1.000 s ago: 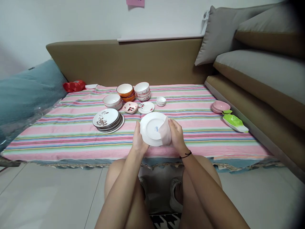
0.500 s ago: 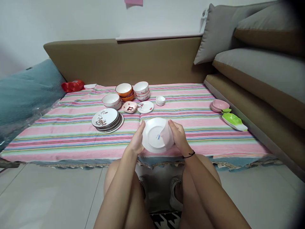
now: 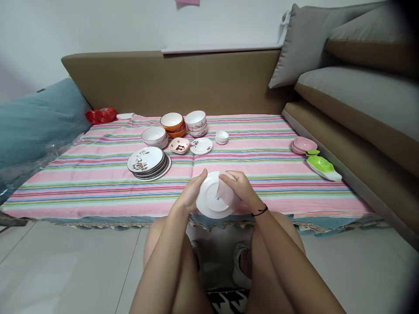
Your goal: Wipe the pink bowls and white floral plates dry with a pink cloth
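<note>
Low over the front of the striped cloth I hold a white plate (image 3: 209, 203), its underside with a small blue mark facing me. My left hand (image 3: 193, 191) is closed on its left edge, thumb along the rim. At the upper right edge my right hand (image 3: 241, 185) grips it, thumb bent over the underside. A pale pinkish wedge lies across the plate below that thumb; whether it is a shadow or something thin I cannot tell. Beyond my hands are a small stack of floral plates (image 3: 201, 146) and a square pink-patterned dish (image 3: 179, 145).
Several brown-flowered plates (image 3: 145, 160) are stacked at left, behind them white bowls (image 3: 153, 136), orange bowls (image 3: 172, 122) and patterned bowls (image 3: 195, 120). Tiny white dishes (image 3: 221, 137) stand right of these. Pink bowls (image 3: 304, 145) and a green dish (image 3: 323, 167) lie near the cushions (image 3: 353, 91).
The plate has come slightly lower and closer to me. My right thumb has moved inward from the rim onto the underside. My left hand keeps its grip.
</note>
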`<action>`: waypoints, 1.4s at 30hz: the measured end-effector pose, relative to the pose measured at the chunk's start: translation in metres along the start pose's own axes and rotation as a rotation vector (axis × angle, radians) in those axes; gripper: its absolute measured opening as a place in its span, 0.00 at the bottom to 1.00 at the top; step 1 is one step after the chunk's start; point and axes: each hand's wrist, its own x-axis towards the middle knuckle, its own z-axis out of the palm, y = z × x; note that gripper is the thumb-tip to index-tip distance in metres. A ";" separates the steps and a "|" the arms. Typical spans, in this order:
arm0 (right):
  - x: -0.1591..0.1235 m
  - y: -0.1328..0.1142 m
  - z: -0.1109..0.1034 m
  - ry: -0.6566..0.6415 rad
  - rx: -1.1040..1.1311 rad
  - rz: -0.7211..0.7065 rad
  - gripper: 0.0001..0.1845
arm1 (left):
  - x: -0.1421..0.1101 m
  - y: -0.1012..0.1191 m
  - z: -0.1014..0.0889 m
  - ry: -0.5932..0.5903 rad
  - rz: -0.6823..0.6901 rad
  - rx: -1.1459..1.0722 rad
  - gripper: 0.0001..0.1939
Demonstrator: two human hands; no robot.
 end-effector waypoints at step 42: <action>0.001 0.004 0.003 0.258 0.396 0.103 0.17 | 0.019 -0.011 0.006 0.205 0.445 -0.126 0.16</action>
